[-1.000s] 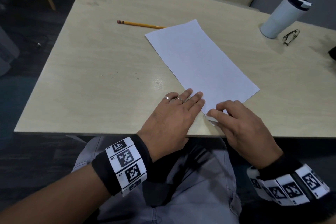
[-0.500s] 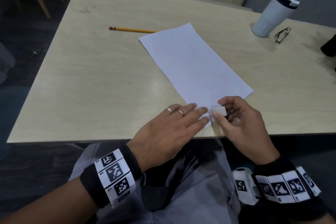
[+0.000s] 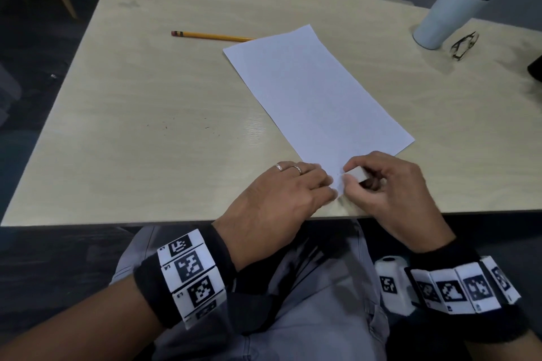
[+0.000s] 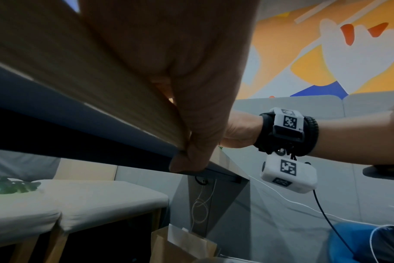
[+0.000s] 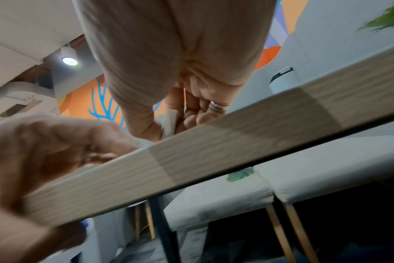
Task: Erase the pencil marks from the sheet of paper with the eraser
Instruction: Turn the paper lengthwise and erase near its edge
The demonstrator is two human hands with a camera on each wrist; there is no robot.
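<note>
The right hand [image 3: 390, 184] is pinching a small white eraser [image 3: 356, 174] between the thumb and the curled fingers, just above the near corner of the sheet of paper [image 3: 316, 94]. In the right wrist view the eraser [image 5: 170, 122] is showing as a pale block between the thumb and the fingers, close to the near edge of the desk [image 5: 214, 156]. Whether the eraser is touching the paper, I cannot tell.

The left hand [image 3: 281, 196] is lying flat with straight fingers and is holding nothing; its fingertips are pressing on the near corner of the paper, just beside the eraser. Two rings are sitting on its fingers. In the left wrist view the palm of the left hand [image 4: 180, 71] is resting on the near edge of the desk.

The paper is lying slanted on the desk [image 3: 146, 97], running from the near edge toward the far side. Pencil marks on it are too faint to see. A yellow pencil [image 3: 211, 36] is lying near the far corner of the paper, its tip hidden under the sheet. At the far right corner of the desk a white tumbler [image 3: 448, 12] is standing upright, and a pair of glasses [image 3: 465, 45] is lying just beside it.
</note>
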